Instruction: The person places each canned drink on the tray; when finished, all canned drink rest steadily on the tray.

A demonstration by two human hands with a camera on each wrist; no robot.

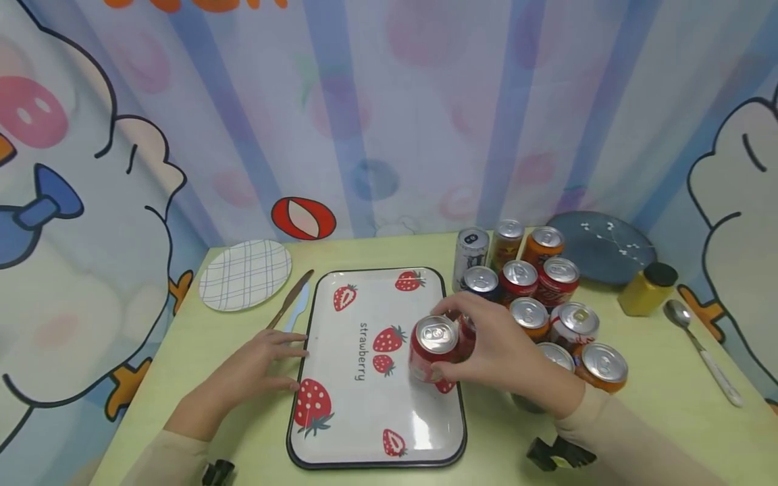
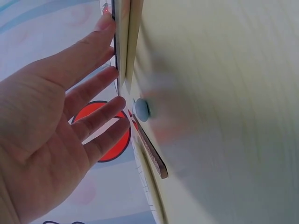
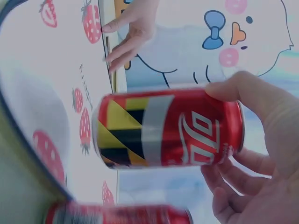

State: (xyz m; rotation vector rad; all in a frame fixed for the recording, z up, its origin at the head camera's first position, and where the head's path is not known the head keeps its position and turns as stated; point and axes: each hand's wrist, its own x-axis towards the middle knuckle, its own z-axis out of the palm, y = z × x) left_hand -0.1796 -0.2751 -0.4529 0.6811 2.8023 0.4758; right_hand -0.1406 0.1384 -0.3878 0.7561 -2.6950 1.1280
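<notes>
A white strawberry-print tray [image 1: 346,405] with a dark rim lies in the middle of the table. My right hand [image 1: 495,344] grips a red cola can [image 1: 435,341] by its sides, over the tray's right part. In the right wrist view the can [image 3: 163,128] shows a yellow and black pattern, with thumb and fingers round its top end. A second red can [image 3: 121,215] is close by, partly hidden by the hand in the head view. My left hand [image 1: 252,368] has its fingers extended at the tray's left edge, fingertips touching the rim [image 2: 117,60].
Several drink cans [image 1: 560,280] stand grouped right of the tray. Behind them is a dark blue plate [image 1: 598,246]; farther right are a yellow jar [image 1: 647,293] and a spoon [image 1: 708,358]. A checked plate [image 1: 246,273], brown knife [image 1: 292,297] and pale blue utensil [image 1: 298,307] lie left.
</notes>
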